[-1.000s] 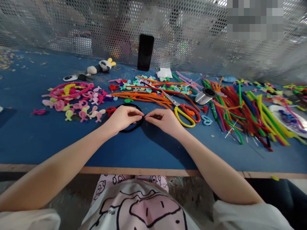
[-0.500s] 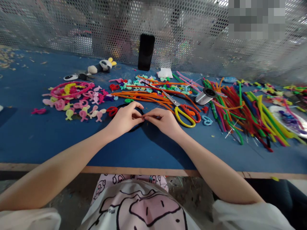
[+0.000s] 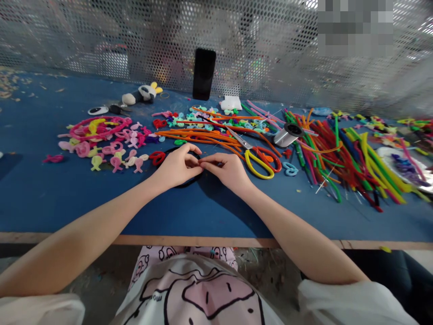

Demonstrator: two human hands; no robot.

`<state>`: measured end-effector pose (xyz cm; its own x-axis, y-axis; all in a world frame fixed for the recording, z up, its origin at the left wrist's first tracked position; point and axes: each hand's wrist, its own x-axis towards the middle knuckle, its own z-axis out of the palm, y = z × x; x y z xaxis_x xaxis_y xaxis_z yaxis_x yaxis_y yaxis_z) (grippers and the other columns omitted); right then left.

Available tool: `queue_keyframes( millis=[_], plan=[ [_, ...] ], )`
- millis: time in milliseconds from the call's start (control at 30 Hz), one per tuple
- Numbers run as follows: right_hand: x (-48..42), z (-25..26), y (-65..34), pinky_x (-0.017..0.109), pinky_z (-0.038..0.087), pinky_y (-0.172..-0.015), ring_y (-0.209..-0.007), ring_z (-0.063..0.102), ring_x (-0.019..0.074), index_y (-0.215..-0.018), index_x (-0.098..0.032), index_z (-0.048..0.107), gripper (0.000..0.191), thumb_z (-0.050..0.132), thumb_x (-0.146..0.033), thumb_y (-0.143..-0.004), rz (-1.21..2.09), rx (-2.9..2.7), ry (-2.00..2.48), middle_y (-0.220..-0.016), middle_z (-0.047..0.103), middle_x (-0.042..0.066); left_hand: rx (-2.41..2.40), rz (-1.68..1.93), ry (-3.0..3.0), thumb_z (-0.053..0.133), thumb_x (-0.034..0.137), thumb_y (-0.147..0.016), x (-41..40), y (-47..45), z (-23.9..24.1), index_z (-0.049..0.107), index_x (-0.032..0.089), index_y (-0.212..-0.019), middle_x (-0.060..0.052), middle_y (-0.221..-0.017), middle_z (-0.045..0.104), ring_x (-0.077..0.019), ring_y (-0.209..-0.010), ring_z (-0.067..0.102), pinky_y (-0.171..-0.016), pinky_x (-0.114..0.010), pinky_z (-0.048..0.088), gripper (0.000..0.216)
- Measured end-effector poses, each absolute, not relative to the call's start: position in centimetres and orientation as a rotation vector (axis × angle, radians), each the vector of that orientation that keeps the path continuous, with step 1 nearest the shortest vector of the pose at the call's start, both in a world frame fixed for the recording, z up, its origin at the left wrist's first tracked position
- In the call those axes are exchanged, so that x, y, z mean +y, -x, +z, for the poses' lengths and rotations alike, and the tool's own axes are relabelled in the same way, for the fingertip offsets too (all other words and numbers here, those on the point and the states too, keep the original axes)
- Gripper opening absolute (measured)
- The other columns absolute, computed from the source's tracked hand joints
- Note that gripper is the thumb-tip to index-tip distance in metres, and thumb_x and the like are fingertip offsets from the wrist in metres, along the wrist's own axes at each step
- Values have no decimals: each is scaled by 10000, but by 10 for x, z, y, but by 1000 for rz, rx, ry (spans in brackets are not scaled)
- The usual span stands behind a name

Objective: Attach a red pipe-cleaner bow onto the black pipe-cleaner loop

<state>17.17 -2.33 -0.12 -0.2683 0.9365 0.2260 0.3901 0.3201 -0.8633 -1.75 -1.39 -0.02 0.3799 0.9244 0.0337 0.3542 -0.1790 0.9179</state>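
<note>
My left hand (image 3: 179, 167) is curled over a dark ring (image 3: 190, 183), apparently a black pipe-cleaner loop, its thumb and fingertips closed at the ring's right side. Fingertip to fingertip with it, my right hand (image 3: 226, 170) pinches at the same spot; what lies between its fingers is too small to make out. Much of the ring is hidden under the left hand. A red looped pipe-cleaner piece (image 3: 157, 158) lies just left of that hand. Scissors (image 3: 259, 164) with a yellow and a red handle rest to the right of my right hand.
Beyond my hands lie orange pipe cleaners (image 3: 199, 134) and a wire spool (image 3: 287, 134). At left are pink and yellow twisted pieces (image 3: 117, 161); at right, a pile of coloured pipe cleaners (image 3: 348, 158). A phone (image 3: 204, 74) leans on the perforated metal panel (image 3: 270, 54).
My hands keep the same pinch at the ring, with only slight finger movement. The whole view has shifted a little, so the table things appear slightly further left.
</note>
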Motion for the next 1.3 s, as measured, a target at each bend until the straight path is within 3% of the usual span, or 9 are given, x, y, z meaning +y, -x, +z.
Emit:
queue_keyframes(
  millis=[300,533,833,967,1100,1300],
  plan=[
    [-24,-5,-169,310,562,-702,-729,695,162,-1136,-175,725,320,691,-220,-821,971,-1707,1151,-853,771,37,1145,833,-1531,710,240,-747,-15,19,4,547,206,-1075,-14,-823,737,-194,-822,708,-805,-337,524,368],
    [-25,-5,-168,283,536,-643,-664,648,132,-1172,-166,685,377,675,-182,-796,975,-1711,1148,-878,754,37,1156,794,-1509,712,221,-727,-16,19,9,557,203,-1057,-13,-815,735,-196,-836,703,-820,-335,522,365],
    [-30,-2,-167,266,467,-623,-624,539,109,-1092,-189,675,311,618,-158,-787,884,-1805,1109,-835,714,15,1187,752,-1510,704,221,-728,-15,18,10,595,195,-1040,-14,-797,720,-184,-785,684,-788,-335,523,332],
    [-33,-4,-165,265,434,-607,-611,485,104,-927,-219,559,191,620,-158,-758,816,-1776,1114,-844,685,3,1178,734,-1485,701,209,-719,-14,18,11,617,194,-1022,-12,-793,722,-168,-741,672,-768,-328,531,314],
    [-35,-5,-163,262,405,-601,-598,436,101,-851,-245,412,237,606,-155,-748,828,-1729,1126,-803,650,-18,1188,726,-1450,715,207,-697,-13,19,8,623,192,-1021,-19,-788,733,-167,-703,677,-739,-327,546,336],
    [-37,-5,-162,261,391,-601,-599,416,100,-836,-250,377,263,596,-137,-746,858,-1708,1117,-780,634,-27,1206,732,-1427,725,192,-689,-12,20,6,633,192,-1002,-20,-783,744,-167,-696,689,-740,-325,554,326]
  ],
)
